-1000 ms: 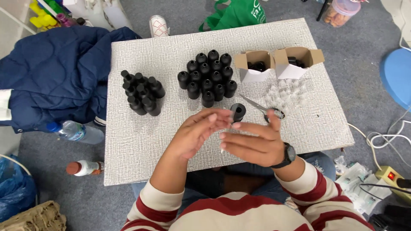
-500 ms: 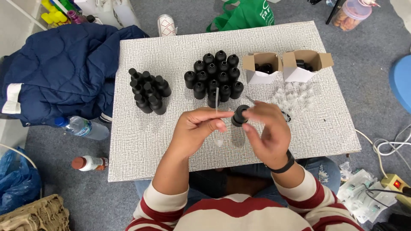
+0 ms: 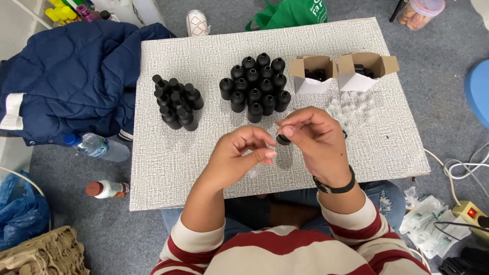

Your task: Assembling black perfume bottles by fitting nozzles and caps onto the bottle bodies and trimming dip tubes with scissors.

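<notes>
Grey textured desk (image 3: 168,173) carries two clusters of black bottles (image 3: 256,86); above its near middle, the right hand (image 3: 316,140) pinches a small black cap (image 3: 283,139); the left hand (image 3: 239,155), fingers curled, grips a clear bottle (image 3: 265,158).

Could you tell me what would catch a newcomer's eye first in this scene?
Probably the two hands, left hand and right hand, meeting over the table around a small black cap. Behind them stand two clusters of black bottles, beside two open cardboard boxes.
</notes>
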